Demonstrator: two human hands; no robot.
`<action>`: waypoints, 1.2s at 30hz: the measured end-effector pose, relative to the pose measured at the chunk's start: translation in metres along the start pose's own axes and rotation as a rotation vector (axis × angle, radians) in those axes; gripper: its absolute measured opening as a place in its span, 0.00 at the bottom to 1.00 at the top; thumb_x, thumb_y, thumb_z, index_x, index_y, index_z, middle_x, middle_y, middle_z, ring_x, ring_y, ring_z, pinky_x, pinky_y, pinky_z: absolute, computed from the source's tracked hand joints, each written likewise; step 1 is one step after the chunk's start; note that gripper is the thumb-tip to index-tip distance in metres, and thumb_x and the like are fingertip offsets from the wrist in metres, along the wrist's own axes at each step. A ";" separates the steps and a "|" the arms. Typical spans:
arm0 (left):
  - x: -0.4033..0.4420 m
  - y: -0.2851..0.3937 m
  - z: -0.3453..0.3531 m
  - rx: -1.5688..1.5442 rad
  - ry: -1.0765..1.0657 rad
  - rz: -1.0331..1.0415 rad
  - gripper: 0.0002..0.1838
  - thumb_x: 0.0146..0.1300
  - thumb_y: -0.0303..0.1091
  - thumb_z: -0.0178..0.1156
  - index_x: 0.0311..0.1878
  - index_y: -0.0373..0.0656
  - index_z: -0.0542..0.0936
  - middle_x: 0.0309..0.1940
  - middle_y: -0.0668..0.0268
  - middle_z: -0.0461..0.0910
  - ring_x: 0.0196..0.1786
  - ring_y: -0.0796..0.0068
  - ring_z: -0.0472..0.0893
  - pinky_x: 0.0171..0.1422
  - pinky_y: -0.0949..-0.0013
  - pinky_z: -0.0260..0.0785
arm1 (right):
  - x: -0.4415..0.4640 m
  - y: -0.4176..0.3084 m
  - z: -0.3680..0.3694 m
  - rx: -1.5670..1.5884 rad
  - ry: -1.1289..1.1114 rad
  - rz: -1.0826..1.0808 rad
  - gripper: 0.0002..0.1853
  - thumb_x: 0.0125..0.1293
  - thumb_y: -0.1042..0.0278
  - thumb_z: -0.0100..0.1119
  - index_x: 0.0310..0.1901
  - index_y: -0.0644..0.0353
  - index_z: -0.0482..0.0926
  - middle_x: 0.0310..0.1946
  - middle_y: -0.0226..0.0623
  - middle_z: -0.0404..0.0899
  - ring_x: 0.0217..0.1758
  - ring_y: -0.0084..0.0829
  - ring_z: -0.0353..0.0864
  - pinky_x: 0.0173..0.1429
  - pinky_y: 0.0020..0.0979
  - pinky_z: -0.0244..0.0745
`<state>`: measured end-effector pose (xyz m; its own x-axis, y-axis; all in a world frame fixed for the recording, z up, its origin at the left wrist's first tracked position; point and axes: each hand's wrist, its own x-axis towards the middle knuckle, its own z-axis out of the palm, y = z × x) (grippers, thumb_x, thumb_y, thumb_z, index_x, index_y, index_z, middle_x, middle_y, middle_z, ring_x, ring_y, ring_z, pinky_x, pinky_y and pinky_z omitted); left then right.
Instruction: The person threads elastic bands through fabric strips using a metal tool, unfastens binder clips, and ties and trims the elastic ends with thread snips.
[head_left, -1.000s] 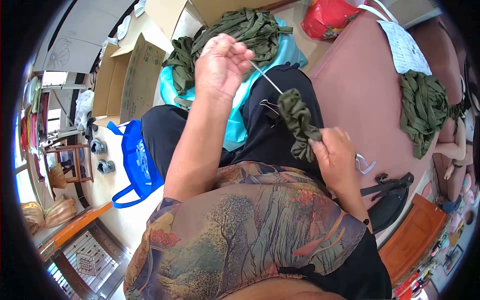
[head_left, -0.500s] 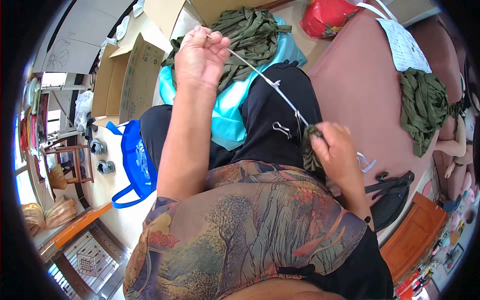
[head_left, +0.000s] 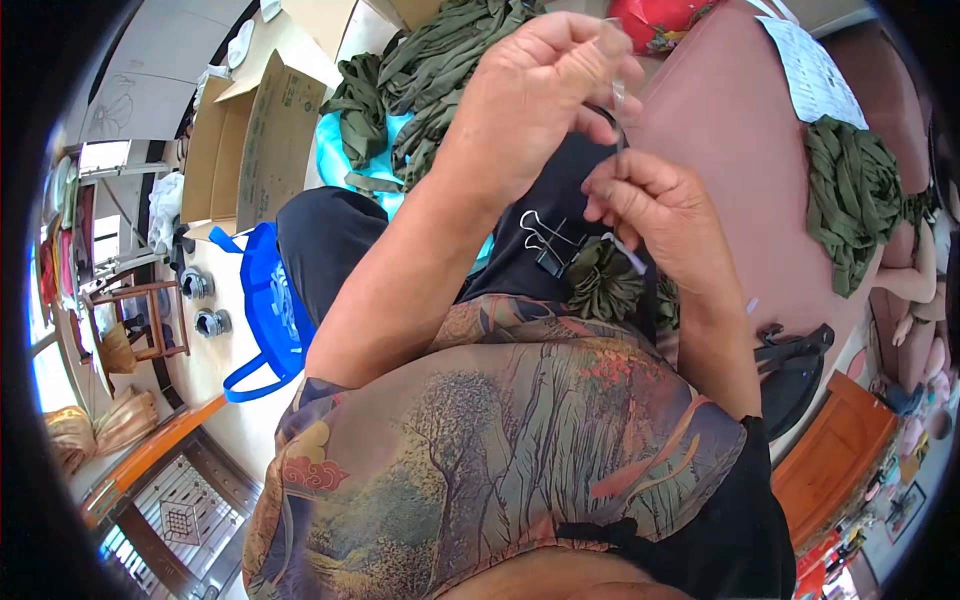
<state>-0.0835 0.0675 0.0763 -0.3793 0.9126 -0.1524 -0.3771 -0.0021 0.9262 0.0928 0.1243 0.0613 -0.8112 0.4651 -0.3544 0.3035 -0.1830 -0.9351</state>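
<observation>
Head view | dark strip [head_left: 621, 130] | between left grip [head_left: 550, 95] and right grip [head_left: 662, 215]

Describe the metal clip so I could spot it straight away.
Find the person's dark trousers, then the thigh nearer the right hand. The clip is there, beside the bunched green cloth. Its black body and shiny wire loops set it apart from that ruffled fabric.
</observation>
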 end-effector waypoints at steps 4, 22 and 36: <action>-0.044 0.015 -0.027 0.760 0.085 0.182 0.13 0.69 0.38 0.57 0.32 0.39 0.79 0.25 0.68 0.79 0.27 0.80 0.78 0.32 0.77 0.70 | 0.002 0.029 -0.004 0.358 0.336 -0.223 0.09 0.70 0.70 0.56 0.41 0.68 0.80 0.31 0.38 0.81 0.30 0.22 0.79 0.31 0.21 0.78; -0.077 -0.061 -0.032 0.051 -0.298 -0.211 0.35 0.54 0.29 0.72 0.65 0.42 0.68 0.47 0.70 0.74 0.47 0.79 0.72 0.56 0.75 0.65 | -0.018 0.072 0.018 0.870 0.159 -0.388 0.10 0.73 0.67 0.53 0.45 0.66 0.74 0.38 0.44 0.79 0.42 0.34 0.82 0.39 0.33 0.85; -0.080 -0.058 -0.021 -0.128 -0.158 -0.411 0.12 0.55 0.22 0.67 0.43 0.37 0.79 0.38 0.66 0.83 0.43 0.79 0.81 0.51 0.73 0.74 | -0.032 0.059 0.013 0.590 0.247 -0.322 0.10 0.73 0.68 0.52 0.45 0.68 0.74 0.38 0.47 0.80 0.38 0.31 0.83 0.38 0.30 0.83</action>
<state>-0.0486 -0.0138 0.0274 -0.0466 0.8992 -0.4350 -0.5744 0.3321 0.7482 0.1304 0.0871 0.0180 -0.6569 0.7447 -0.1183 -0.3093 -0.4091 -0.8585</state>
